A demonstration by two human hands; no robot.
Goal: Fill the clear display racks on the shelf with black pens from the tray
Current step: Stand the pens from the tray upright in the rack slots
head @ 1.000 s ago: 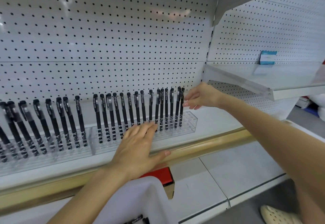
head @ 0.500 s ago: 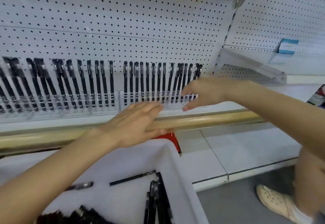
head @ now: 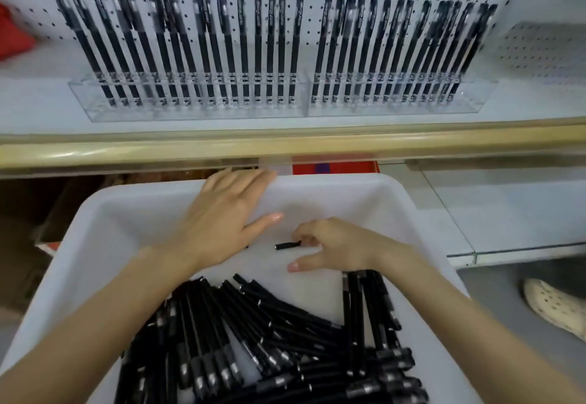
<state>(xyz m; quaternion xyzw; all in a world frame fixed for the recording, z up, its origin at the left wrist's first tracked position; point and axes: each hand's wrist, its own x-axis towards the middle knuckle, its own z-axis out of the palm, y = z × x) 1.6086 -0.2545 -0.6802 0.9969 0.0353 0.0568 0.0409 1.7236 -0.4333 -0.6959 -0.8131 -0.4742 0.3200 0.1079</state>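
Most of the stocking looks done. Beyond the far rim of the tray (head: 396,186), up on the shelf (head: 38,102), the left rack (head: 190,108) and the right rack (head: 396,107) each carry a close row of upright black pens from end to end, with only small gaps in the left one. A clear strip along the front of each rack holds no pens; whether it has slots I cannot tell. Plenty of stock is left: a heap of pens (head: 269,340) fills the tray's near half. In the tray's bare far half, the right hand (head: 339,245) has its fingers (head: 304,240) curled onto one end of a lone pen (head: 287,246), pinching it at the tray floor. The left hand (head: 222,223) lies flat over the tray's far rim, fingers straight, holding nothing. I judge this a pick for one of the last gaps.
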